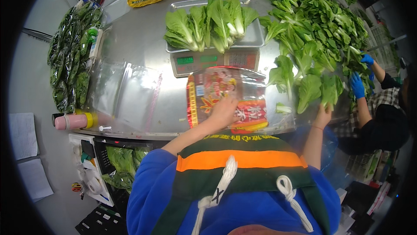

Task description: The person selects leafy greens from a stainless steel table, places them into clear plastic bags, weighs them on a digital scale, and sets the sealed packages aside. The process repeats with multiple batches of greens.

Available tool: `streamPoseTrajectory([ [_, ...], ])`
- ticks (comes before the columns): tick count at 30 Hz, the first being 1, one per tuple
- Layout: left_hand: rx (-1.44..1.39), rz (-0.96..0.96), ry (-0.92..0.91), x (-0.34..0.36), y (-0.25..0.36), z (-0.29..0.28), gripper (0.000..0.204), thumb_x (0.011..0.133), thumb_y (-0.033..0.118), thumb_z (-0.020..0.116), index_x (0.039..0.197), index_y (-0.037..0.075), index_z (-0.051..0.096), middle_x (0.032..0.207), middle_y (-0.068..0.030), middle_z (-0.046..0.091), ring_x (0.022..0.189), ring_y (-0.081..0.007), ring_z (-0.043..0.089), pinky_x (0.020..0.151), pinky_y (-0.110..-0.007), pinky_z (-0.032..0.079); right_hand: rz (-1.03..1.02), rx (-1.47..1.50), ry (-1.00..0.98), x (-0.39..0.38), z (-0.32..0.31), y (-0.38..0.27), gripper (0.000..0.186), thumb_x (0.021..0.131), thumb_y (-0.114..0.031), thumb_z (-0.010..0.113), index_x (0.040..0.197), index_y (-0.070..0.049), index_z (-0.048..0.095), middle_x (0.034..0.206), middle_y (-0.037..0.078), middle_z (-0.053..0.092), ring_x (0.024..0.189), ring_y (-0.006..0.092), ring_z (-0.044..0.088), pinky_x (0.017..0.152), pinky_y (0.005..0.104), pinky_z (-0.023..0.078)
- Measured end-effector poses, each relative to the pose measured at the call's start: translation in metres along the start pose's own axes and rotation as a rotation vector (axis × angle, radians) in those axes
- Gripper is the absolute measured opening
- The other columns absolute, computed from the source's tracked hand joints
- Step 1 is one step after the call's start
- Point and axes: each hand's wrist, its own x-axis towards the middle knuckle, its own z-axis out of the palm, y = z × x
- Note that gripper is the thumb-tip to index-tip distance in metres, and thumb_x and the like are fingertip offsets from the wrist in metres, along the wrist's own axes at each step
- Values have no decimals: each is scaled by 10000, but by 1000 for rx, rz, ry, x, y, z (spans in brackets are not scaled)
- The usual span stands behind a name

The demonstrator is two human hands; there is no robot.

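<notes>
Right hand (323, 115) wrapped round the stem end of a white-stemmed bok choy (332, 90), near the steel table's (139, 30) right front. Left hand (225, 110) lies on a printed plastic bag (254, 104), just in front of the digital scale (221, 61); blur there, I can't tell whether I'm pinching it. Progress: several bok choy plants (213, 24) already on the pan; my bag looks flat, probably unfilled. Large loose heap (321, 26) still unpacked at right. Wrapped greens (71, 56) line the left edge.
</notes>
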Motion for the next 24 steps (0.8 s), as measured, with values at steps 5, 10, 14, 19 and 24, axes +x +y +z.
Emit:
streamPoseTrajectory([
  [5,5,33,-24,-4,4,9,532,636,256,815,1042,49,541,976,-137,522,928,-333,535,775,-432,475,-157,149,-418,-45,83,-88,530,885,-71,616,1361,54,417,1156,123,600,855,143,623,693,249,518],
  [10,43,37,-33,-6,-2,12,525,652,256,807,1058,40,554,1008,-130,528,958,-309,542,795,-419,485,-277,302,-808,-121,214,-138,574,859,-46,631,1375,56,398,1319,186,519,1030,187,610,899,293,488],
  [14,-298,-104,-60,-8,-11,-4,531,734,241,766,1172,34,549,1039,-132,564,959,-261,581,808,-378,498,-630,277,-778,-126,280,-172,534,853,-37,631,1341,63,440,1329,180,519,1159,229,552,1000,330,422],
  [19,-586,-497,474,-2,-46,-92,400,852,188,676,1215,72,555,976,-37,595,851,-148,577,762,-306,498,-691,60,-800,-128,301,-188,536,829,-117,667,1304,44,480,1286,182,552,1143,254,573,976,337,442],
  [24,23,-249,943,63,-72,-176,621,840,289,664,1332,-5,426,1346,-217,423,1277,-363,387,1060,-452,315,-932,-345,-821,-170,321,-170,515,771,-166,693,1240,-29,532,1087,196,594,973,356,606,842,399,501],
])
